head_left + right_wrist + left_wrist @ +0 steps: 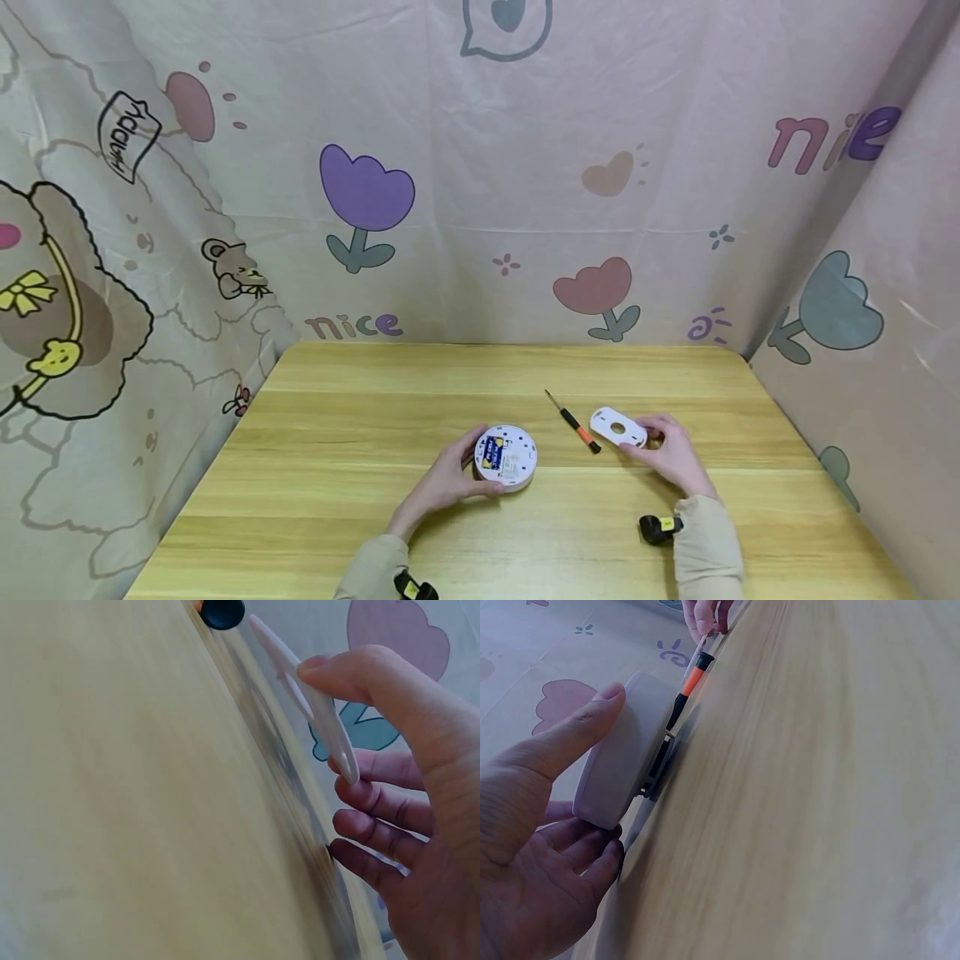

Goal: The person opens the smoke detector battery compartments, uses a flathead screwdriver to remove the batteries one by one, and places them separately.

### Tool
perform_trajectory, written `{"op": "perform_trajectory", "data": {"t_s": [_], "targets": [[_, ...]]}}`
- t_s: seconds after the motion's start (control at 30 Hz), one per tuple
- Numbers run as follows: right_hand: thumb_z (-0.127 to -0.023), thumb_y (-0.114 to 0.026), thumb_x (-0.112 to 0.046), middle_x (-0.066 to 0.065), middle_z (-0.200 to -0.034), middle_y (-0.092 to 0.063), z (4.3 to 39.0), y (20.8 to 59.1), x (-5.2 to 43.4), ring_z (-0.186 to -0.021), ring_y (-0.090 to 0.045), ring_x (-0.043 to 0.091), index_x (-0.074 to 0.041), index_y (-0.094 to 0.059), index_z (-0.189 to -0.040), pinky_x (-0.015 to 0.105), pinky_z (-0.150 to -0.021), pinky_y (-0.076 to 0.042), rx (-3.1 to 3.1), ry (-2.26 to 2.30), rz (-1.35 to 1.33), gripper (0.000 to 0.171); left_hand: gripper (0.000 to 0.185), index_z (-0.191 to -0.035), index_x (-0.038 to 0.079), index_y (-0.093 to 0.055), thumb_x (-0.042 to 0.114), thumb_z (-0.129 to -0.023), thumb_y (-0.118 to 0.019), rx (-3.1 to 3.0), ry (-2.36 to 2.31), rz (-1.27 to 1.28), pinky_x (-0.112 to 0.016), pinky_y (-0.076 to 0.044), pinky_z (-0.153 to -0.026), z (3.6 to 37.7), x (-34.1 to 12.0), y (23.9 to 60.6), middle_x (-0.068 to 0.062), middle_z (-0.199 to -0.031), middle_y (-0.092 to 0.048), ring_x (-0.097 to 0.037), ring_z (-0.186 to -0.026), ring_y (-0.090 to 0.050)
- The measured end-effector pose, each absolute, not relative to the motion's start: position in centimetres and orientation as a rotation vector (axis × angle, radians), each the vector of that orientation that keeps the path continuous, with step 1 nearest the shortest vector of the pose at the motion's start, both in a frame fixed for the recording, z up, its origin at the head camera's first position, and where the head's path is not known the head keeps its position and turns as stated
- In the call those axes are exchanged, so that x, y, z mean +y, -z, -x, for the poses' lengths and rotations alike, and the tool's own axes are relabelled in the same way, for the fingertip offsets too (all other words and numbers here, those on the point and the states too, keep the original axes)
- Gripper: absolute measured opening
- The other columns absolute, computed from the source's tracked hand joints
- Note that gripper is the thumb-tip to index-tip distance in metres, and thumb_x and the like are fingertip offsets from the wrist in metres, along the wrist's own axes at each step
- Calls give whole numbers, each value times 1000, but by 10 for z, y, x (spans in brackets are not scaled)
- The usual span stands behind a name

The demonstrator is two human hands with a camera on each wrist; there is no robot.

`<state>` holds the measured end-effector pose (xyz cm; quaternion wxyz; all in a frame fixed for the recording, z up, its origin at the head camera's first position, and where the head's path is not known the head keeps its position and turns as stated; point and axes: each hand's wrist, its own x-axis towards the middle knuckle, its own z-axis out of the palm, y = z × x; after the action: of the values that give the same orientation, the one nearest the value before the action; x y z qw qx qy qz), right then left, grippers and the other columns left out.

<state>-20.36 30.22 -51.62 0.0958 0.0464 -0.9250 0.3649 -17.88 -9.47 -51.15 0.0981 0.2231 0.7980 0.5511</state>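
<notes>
In the head view my left hand (450, 477) grips a round white smoke detector (522, 450) by its side. Its back faces up, with a blue and yellow battery (492, 452) in its slot. The left wrist view shows the thumb along the side of the detector (619, 754) and the fingers at its lower edge. To the right, my right hand (672, 461) pinches one end of a flat white mounting plate (602, 422) with a round hole in its middle. Seen from the right wrist, the plate (335, 742) is tilted above the table.
Between the detector and the plate a screwdriver (576, 424) with a black and orange handle lies on the wooden table (360, 392). Printed cloth (465, 167) hangs behind the table and at both sides. Each wrist wears a small black camera (657, 529).
</notes>
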Motion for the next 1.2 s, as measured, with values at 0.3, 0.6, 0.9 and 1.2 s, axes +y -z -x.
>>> {"op": "perform_trajectory", "data": {"t_s": [0.3,0.6,0.9,1.2], "targets": [[-76,-87,-28,16,-109,-64,206,517,311,-94,-57,22,4,-70,-115,24,-78,-46,-2805,-986,-132,53,105,-154,-10,-26,21,-75,-89,2388,-1610,-660,-55,-31,-121,180,-94,512,-33,-159,-31,-48,-145,-37],[-75,-88,-29,17,-110,-66,203,519,311,-102,-59,32,2,-71,-113,46,-89,-49,-2802,-906,-152,52,106,-154,-10,-25,25,-76,-89,2386,-1604,-653,-53,-32,-122,179,-94,512,-31,-160,-30,-45,-146,-38],[-75,-88,-29,20,-113,-64,201,518,309,-108,-55,38,3,-70,-115,51,-92,-47,-2827,-893,-123,55,106,-154,-10,-24,22,-76,-88,2386,-1610,-652,-56,-31,-121,179,-94,511,-33,-159,-29,-48,-146,-36],[-77,-86,-32,25,-120,-59,197,516,307,-113,-51,42,7,-62,-129,59,-95,-47,-2858,-912,-110,69,107,-155,-9,-24,26,-77,-88,2379,-1611,-646,-52,-32,-122,177,-95,511,-30,-161,-29,-44,-147,-37]]}}
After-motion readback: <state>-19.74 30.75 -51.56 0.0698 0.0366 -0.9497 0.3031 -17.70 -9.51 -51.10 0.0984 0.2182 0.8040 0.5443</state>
